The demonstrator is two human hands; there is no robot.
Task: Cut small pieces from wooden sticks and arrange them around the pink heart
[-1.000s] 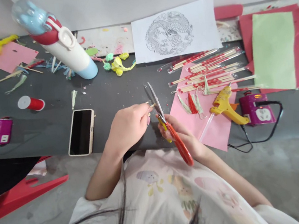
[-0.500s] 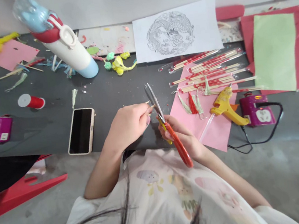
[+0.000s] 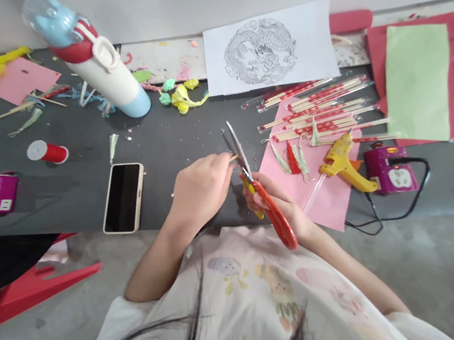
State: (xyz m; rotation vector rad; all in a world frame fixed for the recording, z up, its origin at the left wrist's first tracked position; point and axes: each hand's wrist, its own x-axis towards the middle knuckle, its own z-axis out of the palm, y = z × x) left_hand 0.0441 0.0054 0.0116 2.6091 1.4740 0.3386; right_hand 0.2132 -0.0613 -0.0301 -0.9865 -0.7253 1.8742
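scissors (image 3: 266, 205) edged right; left hand (image 3: 202, 187) seemingly pinches stick (image 3: 233, 158).

Reds, pinks and yellow on a dark grey table (image 3: 179, 131)
The scissors (image 3: 273, 214) have red handles and the stick (image 3: 233, 158) is pale tan; a yellow glue gun (image 3: 342, 162) on pink paper (image 3: 328, 201); phone (image 3: 123, 197) black, cased in cream; bottle (image 3: 98, 64) white, red and pale blue; sheet (image 3: 271, 48) white with a grey dragon outline.

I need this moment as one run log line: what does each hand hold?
left hand: grips thin stick | right hand: holds red scissors, blades by stick end | nearby: yellow glue gun, phone
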